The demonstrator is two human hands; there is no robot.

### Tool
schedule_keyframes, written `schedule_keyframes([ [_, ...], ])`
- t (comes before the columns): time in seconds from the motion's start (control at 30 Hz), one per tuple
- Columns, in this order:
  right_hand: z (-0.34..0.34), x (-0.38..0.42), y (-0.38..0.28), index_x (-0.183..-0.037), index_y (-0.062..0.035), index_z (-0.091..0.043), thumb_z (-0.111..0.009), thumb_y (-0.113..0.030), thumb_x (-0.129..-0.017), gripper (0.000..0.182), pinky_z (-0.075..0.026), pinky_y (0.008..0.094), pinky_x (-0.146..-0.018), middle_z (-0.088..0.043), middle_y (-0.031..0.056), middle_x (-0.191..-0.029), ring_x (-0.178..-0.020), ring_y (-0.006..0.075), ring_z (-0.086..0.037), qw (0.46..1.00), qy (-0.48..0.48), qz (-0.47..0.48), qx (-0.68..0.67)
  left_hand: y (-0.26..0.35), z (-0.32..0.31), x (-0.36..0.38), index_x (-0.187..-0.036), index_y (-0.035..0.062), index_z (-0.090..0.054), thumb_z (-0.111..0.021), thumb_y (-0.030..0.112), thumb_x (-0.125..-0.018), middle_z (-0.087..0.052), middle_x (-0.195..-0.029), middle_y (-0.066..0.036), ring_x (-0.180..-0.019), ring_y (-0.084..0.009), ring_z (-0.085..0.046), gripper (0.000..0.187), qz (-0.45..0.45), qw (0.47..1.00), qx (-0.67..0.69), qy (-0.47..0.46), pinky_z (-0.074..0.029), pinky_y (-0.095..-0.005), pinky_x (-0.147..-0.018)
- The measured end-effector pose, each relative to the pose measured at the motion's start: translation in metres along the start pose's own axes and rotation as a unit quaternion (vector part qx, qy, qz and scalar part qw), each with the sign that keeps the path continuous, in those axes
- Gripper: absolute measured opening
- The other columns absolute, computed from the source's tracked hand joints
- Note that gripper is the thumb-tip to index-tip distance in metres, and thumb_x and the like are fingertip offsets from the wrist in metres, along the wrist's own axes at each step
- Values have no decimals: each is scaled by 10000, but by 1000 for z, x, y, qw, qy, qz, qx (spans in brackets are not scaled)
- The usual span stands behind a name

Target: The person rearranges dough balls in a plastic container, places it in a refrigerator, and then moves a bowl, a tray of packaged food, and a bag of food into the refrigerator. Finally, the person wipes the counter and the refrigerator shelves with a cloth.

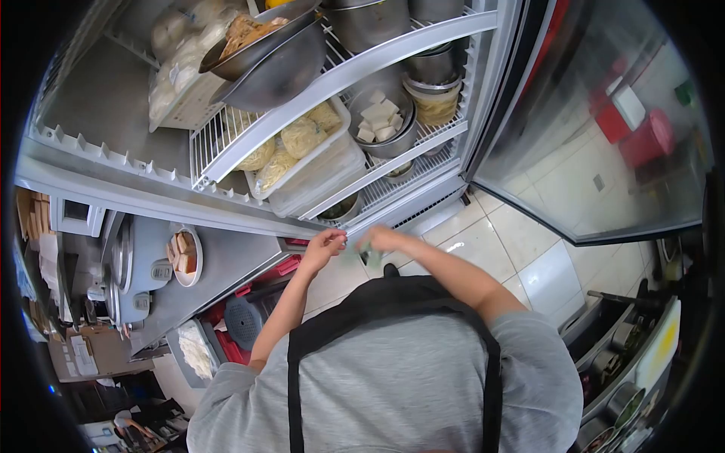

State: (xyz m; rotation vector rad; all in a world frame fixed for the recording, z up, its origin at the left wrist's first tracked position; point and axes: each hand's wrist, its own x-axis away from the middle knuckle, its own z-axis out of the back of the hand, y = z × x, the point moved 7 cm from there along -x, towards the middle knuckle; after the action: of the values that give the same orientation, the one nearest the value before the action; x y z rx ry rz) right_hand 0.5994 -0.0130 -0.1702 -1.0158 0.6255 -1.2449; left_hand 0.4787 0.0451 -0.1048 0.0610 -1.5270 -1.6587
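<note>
My left hand point(326, 248) is raised in front of the open fridge, its fingers curled together; whether something small is between them cannot be made out. Close by on the right, my right hand point(384, 238) is blurred by motion, with a blurred greenish thing point(368, 255) just below its fingers. Both hands are apart, below the lowest fridge shelf point(393, 189). Above them, a metal pot point(404, 143) holds white blocks point(380, 118), and a white tray point(259, 187) holds bagged noodles point(303, 139).
The glass fridge door point(589, 136) stands open at the right. A metal counter point(226, 257) with a bowl of bread-like pieces point(183, 258) is at the left, a tub of white food point(196, 350) below it. Metal containers point(625, 400) stand at the lower right.
</note>
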Motion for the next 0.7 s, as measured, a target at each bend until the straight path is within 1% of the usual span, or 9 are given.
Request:
schedule_keyframes([
  [0.1,25,36,12,-844,-95,-695,-450,33,-595,372,-447,312,-841,-660,112,-889,-908,243,-602,993,0,-26,-116,-5,-9,1,-1073,58,-574,-570,244,-865,-628,-960,-36,-838,-138,-601,280,-8,1000,9,16,-466,-270,-693],
  [0.13,66,51,26,-824,-69,-687,-483,-43,-658,264,-471,361,-764,-661,136,-856,-824,263,-621,993,83,-25,-79,-7,-12,5,-1073,58,-574,-570,244,-865,-628,-960,-36,-838,-138,-601,280,-5,1000,12,17,-466,-270,-693],
  [0.27,250,138,58,-1270,-60,-427,-400,98,-657,633,-393,333,-944,-521,178,-1203,-1129,305,-492,859,511,-23,-9,-11,-22,15,-1075,61,-572,-566,252,-869,-626,-967,-44,-830,-140,-607,282,15,998,20,56,-469,-259,-677],
  [0.33,287,142,102,-1312,-7,-352,-459,68,-664,661,-320,363,-1006,-404,260,-1291,-1218,390,-365,818,567,-90,17,-15,-33,18,-1075,62,-572,-565,255,-870,-624,-971,-47,-829,-140,-608,282,22,997,28,69,-470,-255,-672],
  [0.43,238,68,137,-1323,6,-327,-517,9,-687,664,-260,370,-1041,-323,284,-1337,-1268,445,-237,857,503,-99,47,-17,-51,18,-1076,59,-571,-563,256,-871,-624,-968,-52,-827,-144,-611,284,28,997,27,64,-471,-257,-672],
  [0.47,206,43,132,-1390,-126,-258,-493,11,-678,763,-267,351,-1033,-94,359,-1382,-1311,421,-143,896,432,-99,18,-17,-55,18,-1076,59,-571,-563,256,-870,-624,-967,-51,-826,-144,-611,285,32,997,19,62,-471,-257,-671],
  [0.5,181,32,107,-1331,-112,-388,-492,13,-668,683,-310,353,-1003,-279,322,-1345,-1266,398,-294,918,387,-63,64,-19,-58,18,-1075,58,-571,-563,257,-870,-623,-965,-51,-825,-144,-612,286,37,998,11,58,-471,-257,-671],
  [0.57,126,23,59,-1202,-90,-542,-482,8,-673,541,-370,341,-948,-496,243,-1219,-1132,331,-482,997,70,-12,-28,-26,-55,15,-1059,57,-577,-566,256,-868,-622,-952,-44,-817,-136,-606,277,46,997,7,67,-472,-254,-659],
  [0.7,111,62,50,-1074,-66,-625,-473,6,-684,425,-412,312,-889,-624,159,-1041,-994,232,-568,998,6,3,-68,-30,-40,11,-1062,51,-578,-578,259,-863,-623,-933,-37,-798,-144,-602,288,57,993,9,99,-477,-264,-650],
])
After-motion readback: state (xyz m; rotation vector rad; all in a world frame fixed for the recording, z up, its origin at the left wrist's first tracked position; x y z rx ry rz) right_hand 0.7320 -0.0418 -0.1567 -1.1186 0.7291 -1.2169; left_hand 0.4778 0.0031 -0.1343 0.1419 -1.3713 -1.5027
